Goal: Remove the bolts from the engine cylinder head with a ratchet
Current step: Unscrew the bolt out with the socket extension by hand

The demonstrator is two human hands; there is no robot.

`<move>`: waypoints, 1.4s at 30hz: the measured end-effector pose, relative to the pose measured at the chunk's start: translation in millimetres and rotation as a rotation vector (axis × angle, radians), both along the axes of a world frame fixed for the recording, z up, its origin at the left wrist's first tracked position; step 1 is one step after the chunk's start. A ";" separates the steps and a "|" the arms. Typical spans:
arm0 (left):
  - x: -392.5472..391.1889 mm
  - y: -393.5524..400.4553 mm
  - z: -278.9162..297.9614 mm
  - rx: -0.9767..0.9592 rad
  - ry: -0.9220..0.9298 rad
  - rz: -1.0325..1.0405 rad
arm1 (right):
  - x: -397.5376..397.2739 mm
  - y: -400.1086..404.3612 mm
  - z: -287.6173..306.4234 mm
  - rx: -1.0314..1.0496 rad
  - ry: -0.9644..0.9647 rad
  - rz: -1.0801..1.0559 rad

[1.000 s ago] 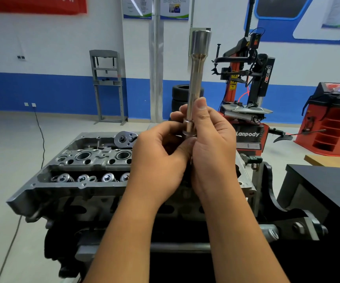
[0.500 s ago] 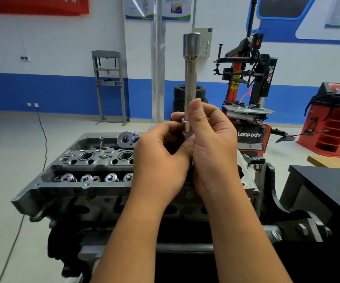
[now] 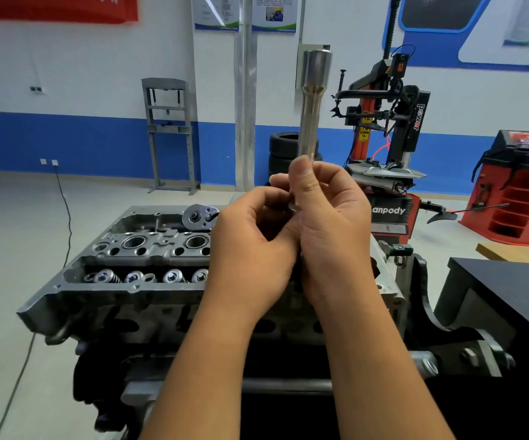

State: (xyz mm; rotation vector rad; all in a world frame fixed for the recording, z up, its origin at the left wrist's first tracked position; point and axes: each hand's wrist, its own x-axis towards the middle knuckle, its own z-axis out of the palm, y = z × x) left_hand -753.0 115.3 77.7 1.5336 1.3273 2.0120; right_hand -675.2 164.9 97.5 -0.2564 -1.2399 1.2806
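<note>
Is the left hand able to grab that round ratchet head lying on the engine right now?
Probably not yet: the left hand is busy gripping the long socket together with the right hand. The ratchet head lies uncovered just beside it.

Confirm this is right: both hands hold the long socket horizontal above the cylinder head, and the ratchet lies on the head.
Not quite. The head view shows the long socket upright, not horizontal, held by both hands above the cylinder head; the ratchet does lie there.
</note>
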 end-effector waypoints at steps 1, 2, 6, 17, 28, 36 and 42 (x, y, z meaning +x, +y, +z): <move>0.1 0.0 -0.6 0.010 -0.001 0.003 | 0.5 -0.1 -0.3 0.016 0.001 -0.013; 0.3 -0.2 -0.5 0.019 0.001 -0.008 | 0.7 0.0 -0.5 0.030 0.006 -0.023; 0.1 -2.8 2.6 -0.002 0.031 -0.119 | -0.1 1.7 -1.5 0.050 0.010 -0.068; 5.3 1.4 -2.3 0.049 0.034 0.013 | -0.2 -2.7 -0.9 0.042 0.043 -0.059; 4.4 -1.9 -0.2 0.032 -0.003 -0.015 | -1.7 -2.6 -0.3 0.012 0.020 -0.034; -0.8 -3.3 2.4 -0.016 0.111 -0.133 | -1.3 -0.5 -1.0 0.040 0.022 -0.125; 2.9 -3.3 1.3 0.021 0.034 -0.048 | -2.0 -2.6 0.3 0.006 0.032 -0.055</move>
